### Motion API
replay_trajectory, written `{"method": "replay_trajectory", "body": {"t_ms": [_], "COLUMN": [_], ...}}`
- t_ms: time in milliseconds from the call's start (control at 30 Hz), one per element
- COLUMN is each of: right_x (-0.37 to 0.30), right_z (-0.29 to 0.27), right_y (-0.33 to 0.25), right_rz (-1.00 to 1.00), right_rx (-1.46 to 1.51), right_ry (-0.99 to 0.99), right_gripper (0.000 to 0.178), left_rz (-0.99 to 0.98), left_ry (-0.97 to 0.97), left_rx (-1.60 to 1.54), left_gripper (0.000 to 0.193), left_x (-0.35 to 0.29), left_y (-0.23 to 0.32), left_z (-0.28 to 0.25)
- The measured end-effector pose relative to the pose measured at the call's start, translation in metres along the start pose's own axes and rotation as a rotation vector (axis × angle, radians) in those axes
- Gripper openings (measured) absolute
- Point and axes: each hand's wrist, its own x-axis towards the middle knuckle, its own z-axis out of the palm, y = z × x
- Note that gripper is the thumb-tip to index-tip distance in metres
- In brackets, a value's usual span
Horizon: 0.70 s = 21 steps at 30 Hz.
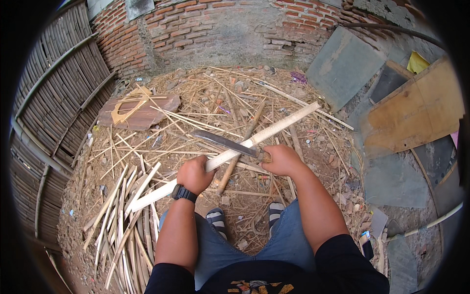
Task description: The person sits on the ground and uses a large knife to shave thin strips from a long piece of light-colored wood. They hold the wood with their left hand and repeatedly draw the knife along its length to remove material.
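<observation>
A long pale bamboo strip [284,122] slants across in front of me, its far end up to the right and its near end down to the left. My left hand [194,174] is closed round it below the middle. In my right hand [282,159] is the short wooden handle of a machete, gripped in a fist. The machete's dark blade [220,140] points left and crosses over the strip between my two hands. Whether its edge is biting into the bamboo cannot be made out.
Split bamboo strips [120,230] lie heaped at the lower left. Shavings, sticks and rubble cover the ground. A brown board [139,113] lies at the far left, near a bamboo fence [54,98]. Brick wall [215,34] stands behind; sheets and a plywood panel [411,110] lean at right.
</observation>
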Motion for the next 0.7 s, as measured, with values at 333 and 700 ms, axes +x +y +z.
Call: {"method": "replay_trajectory", "body": {"t_ms": [333, 700], "right_x": [0.001, 0.002], "right_z": [0.001, 0.004], "right_y": [-0.01, -0.012], "right_rz": [-0.013, -0.01], "right_rx": [-0.05, -0.056], "right_ry": [-0.071, -0.115], "right_gripper": [0.041, 0.049], "left_rz": [0.005, 0.043], "left_ry": [-0.043, -0.072], "left_rx": [0.04, 0.034], "left_gripper": [0.039, 0.041], "left_x": [0.0, 0.0], "left_y": [0.0, 0.0], "left_z": [0.004, 0.005]}}
